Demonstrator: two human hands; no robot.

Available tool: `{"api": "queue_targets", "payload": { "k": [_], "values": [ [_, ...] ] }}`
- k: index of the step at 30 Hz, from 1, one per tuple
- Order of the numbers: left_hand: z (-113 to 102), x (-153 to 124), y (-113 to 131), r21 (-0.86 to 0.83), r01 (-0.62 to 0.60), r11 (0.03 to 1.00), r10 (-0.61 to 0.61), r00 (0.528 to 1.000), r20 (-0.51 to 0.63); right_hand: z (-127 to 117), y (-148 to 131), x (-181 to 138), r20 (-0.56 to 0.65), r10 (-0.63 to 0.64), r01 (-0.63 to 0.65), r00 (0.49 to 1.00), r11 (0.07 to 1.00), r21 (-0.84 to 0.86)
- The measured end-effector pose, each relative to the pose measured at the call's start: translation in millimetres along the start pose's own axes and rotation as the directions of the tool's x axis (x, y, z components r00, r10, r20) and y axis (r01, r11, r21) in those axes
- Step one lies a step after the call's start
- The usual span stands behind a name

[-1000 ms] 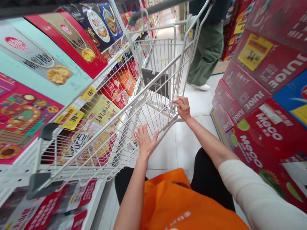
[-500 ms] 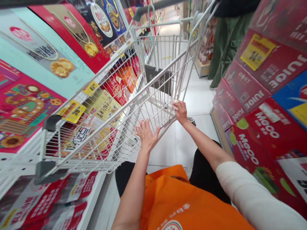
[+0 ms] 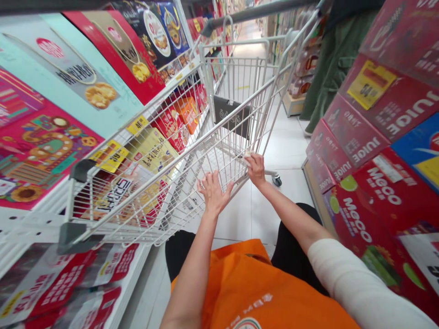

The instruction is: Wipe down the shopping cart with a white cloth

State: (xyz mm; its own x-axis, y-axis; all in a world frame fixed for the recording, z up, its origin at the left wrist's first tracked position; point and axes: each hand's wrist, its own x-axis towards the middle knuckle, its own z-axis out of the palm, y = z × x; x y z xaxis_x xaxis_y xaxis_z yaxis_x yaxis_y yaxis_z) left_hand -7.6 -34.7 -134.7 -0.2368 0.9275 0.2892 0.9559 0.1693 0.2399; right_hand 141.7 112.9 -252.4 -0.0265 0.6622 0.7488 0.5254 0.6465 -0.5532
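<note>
A light-grey wire shopping cart [image 3: 178, 160] stands tilted across the view in front of me, and no goods show in its basket. Against its near side wall, my left hand [image 3: 214, 194] has its fingertips hooked into the wires, thumb apart. My right hand [image 3: 256, 169] is closed around the wire frame at the cart's lower corner. Something pale shows at its fingers; I cannot make out what. A dark panel [image 3: 232, 116] hangs inside the cart's rear end, below the handle bar [image 3: 254, 10].
Shelves of gift boxes [image 3: 78, 68] line the left, with packaged goods [image 3: 65, 283] on a low shelf. Stacked red drink cartons [image 3: 373, 183] stand close on the right. A person in green trousers [image 3: 325, 87] stands beyond the cart. White floor tiles [image 3: 288, 141] run between.
The cart appears slightly further right in view, and its caster now shows fully beside my right hand. Both hands keep their places on the wires.
</note>
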Motion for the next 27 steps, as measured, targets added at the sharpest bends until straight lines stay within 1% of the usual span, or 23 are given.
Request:
{"api": "queue_targets", "payload": {
  "k": [3, 4, 6, 9, 11, 12, 14, 16, 18, 21, 24, 25, 27],
  "values": [
    [1, 0, -1, -0.003, -0.007, 1.000, 0.007, 1.000, 0.000, -2, 0, -22, 0.121, -0.071, 0.066, 0.990, 0.997, 0.043],
    [1, 0, -1, -0.003, -0.009, 1.000, 0.009, 1.000, 0.000, -3, 0, -24, 0.136, -0.085, 0.078, 0.987, 0.995, 0.058],
    [1, 0, -1, 0.000, -0.008, 1.000, 0.008, 1.000, 0.003, -6, -3, -18, 0.092, -0.064, 0.058, 0.994, 0.996, 0.063],
    [1, -1, -1, 0.006, -0.003, 1.000, 0.003, 1.000, 0.011, -4, -12, 4, -0.016, -0.004, 0.005, 1.000, 0.999, 0.051],
    [0, -2, -1, 0.008, -0.001, 1.000, 0.001, 1.000, 0.013, 0, -19, 10, -0.041, 0.008, -0.006, 0.999, 0.999, 0.050],
    [0, -3, -1, 0.008, -0.002, 1.000, 0.002, 1.000, 0.011, 2, -22, 8, -0.028, 0.005, -0.004, 1.000, 0.999, 0.054],
    [0, -4, -2, 0.007, -0.008, 1.000, 0.008, 1.000, 0.002, 4, -25, -6, 0.038, -0.014, 0.012, 0.999, 0.997, 0.072],
    [1, -5, -3, 0.008, -0.017, 1.000, 0.017, 1.000, -0.008, 2, -25, -23, 0.136, -0.061, 0.047, 0.989, 0.994, 0.103],
    [3, -7, -4, 0.013, -0.026, 1.000, 0.026, 0.999, -0.026, -3, -25, -32, 0.175, -0.085, 0.064, 0.981, 0.990, 0.123],
    [11, -13, -4, 0.030, -0.031, 0.999, 0.033, 0.995, -0.092, -7, -32, -23, 0.106, -0.056, 0.043, 0.993, 0.992, 0.121],
    [27, -27, -4, 0.041, -0.012, 0.999, 0.018, 0.988, -0.156, -3, -43, -7, 0.046, -0.054, 0.048, 0.997, 0.991, 0.125],
    [33, -34, -5, 0.040, -0.012, 0.999, 0.019, 0.987, -0.163, 0, -46, -6, 0.045, -0.062, 0.056, 0.997, 0.990, 0.127],
    [45, -50, -11, 0.029, -0.049, 0.998, 0.052, 0.987, -0.153, 5, -48, -12, 0.082, -0.092, 0.080, 0.992, 0.988, 0.132]
  ]
}}
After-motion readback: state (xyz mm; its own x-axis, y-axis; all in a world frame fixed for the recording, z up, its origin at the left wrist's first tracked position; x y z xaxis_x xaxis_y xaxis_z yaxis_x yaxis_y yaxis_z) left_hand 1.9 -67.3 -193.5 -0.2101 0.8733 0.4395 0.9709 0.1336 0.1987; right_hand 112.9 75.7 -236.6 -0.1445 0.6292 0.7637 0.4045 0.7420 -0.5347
